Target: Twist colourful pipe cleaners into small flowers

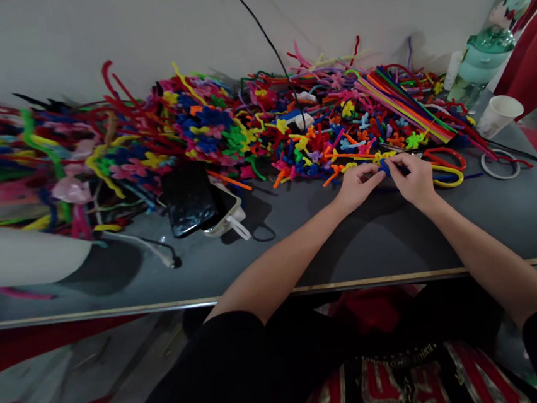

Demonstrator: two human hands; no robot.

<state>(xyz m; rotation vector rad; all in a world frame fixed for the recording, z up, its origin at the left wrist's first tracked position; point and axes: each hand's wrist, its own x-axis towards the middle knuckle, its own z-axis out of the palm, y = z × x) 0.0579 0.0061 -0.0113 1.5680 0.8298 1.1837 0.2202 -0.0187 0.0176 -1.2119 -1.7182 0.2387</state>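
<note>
Between my two hands is a small blue pipe cleaner piece, bent into a shape that my fingers partly cover. My left hand pinches it from the left with thumb and forefinger. From the other side my right hand grips it, fingers curled. Scissors with red and yellow handles lie just right of my right hand. Beyond my fingers spreads a heap of small pipe cleaner flowers in many colours. A bundle of straight pipe cleaners rests on top of the heap.
A black phone leans on a white case at centre left. Toward the right are a white ring, a paper cup and a green bottle. A white cable lies at left. A black cord hangs down the wall.
</note>
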